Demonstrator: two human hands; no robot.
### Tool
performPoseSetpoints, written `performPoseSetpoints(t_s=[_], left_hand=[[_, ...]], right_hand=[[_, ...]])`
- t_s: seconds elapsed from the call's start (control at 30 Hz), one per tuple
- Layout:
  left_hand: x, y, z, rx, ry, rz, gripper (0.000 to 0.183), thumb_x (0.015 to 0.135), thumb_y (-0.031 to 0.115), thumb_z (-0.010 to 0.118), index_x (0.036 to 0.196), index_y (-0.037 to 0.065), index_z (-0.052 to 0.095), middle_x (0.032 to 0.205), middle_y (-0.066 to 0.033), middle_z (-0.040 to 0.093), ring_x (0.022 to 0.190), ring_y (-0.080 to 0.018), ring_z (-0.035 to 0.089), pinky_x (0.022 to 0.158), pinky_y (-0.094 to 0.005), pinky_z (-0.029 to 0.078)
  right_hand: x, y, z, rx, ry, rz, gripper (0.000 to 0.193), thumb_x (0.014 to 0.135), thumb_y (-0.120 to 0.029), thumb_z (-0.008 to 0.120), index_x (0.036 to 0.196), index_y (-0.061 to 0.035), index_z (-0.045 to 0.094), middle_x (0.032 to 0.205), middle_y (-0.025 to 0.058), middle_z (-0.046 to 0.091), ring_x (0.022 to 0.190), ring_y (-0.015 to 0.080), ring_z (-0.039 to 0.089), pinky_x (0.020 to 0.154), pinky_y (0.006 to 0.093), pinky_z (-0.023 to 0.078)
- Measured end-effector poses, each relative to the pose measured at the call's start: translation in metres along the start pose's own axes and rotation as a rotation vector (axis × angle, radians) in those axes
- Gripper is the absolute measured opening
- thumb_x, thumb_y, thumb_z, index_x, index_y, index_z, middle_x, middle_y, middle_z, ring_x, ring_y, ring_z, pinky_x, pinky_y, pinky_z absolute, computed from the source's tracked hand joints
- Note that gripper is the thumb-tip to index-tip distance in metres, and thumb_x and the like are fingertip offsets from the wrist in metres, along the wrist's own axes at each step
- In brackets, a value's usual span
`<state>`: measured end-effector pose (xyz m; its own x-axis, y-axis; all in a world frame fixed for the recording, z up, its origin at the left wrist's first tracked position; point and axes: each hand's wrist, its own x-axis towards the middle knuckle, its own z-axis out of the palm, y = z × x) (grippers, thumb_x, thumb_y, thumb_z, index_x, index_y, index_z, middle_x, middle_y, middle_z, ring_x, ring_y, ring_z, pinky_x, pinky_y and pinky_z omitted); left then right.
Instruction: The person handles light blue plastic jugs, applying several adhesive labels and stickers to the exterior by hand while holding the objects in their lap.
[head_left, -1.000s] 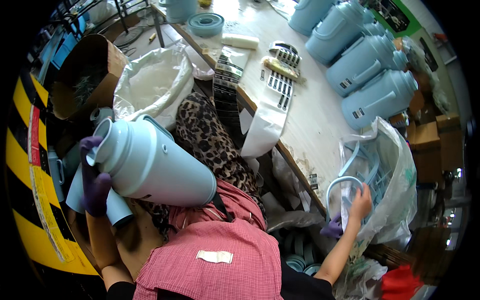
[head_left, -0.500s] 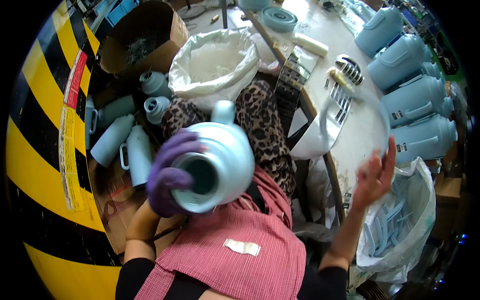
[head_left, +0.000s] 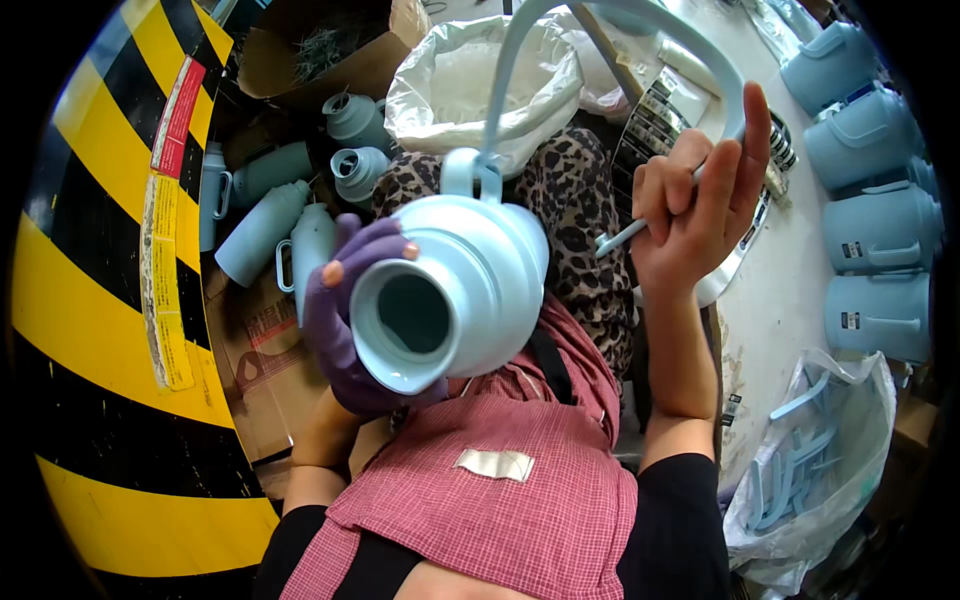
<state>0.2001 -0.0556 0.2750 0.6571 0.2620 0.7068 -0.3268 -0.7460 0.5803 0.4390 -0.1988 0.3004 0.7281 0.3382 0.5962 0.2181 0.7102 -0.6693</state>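
Observation:
A light blue thermos jug body (head_left: 480, 270) lies tilted over my lap, its round open mouth facing me. Gripping it by the side of the neck is my left hand (head_left: 345, 310), in a purple glove with some fingertips bare. My bare right hand (head_left: 695, 195) is closed round one end of a long, curved light blue handle (head_left: 505, 75), its index finger pointing up. The handle arches over, partly out of the picture at the top. Its other end comes down at the small loop (head_left: 460, 172) on the jug's far side; I cannot tell whether it is inserted.
Several finished-looking blue jugs (head_left: 870, 230) stand along the table (head_left: 765, 320) at right. Below them, a clear plastic bag (head_left: 865, 440) holds loose handles. A white-lined bin (head_left: 430, 100) and a cardboard box (head_left: 275, 55) stand ahead. More jug bodies (head_left: 265, 235) lie left, beside a yellow-black striped panel (head_left: 100, 350).
My right hand has come from the table side towards the jug, bringing the curved handle over it. The left hand still holds the jug. The whole view has shifted slightly.

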Motion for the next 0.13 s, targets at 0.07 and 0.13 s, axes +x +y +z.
performPoseSetpoints(t_s=[0.07, 0.13], left_hand=[[0.001, -0.001, -0.003, 0.018, 0.066, -0.051, 0.117, 0.076, 0.059, 0.083, 0.16, 0.019, 0.012, 0.133, -0.017, 0.061, 0.131, -0.0371, 0.055, 0.124, -0.0553, 0.007], [0.002, 0.004, -0.005, 0.122, 0.053, -0.114, 0.111, 0.081, 0.063, 0.076, 0.161, 0.02, 0.012, 0.136, -0.0167, 0.059, 0.137, -0.0355, 0.049, 0.124, -0.0545, 0.008]], right_hand=[[-0.008, 0.007, -0.004, 0.231, 0.082, 0.109, 0.048, 0.112, -0.027, 0.04, 0.157, -0.0101, 0.032, 0.064, -0.0031, 0.037, 0.039, 0.0032, 0.025, 0.037, 0.0215, 0.03], [-0.018, 0.012, -0.008, 0.277, 0.179, 0.153, 0.048, 0.112, -0.028, 0.04, 0.157, -0.0138, 0.032, 0.066, -0.0028, 0.038, 0.038, 0.0019, 0.028, 0.038, 0.0191, 0.035]])
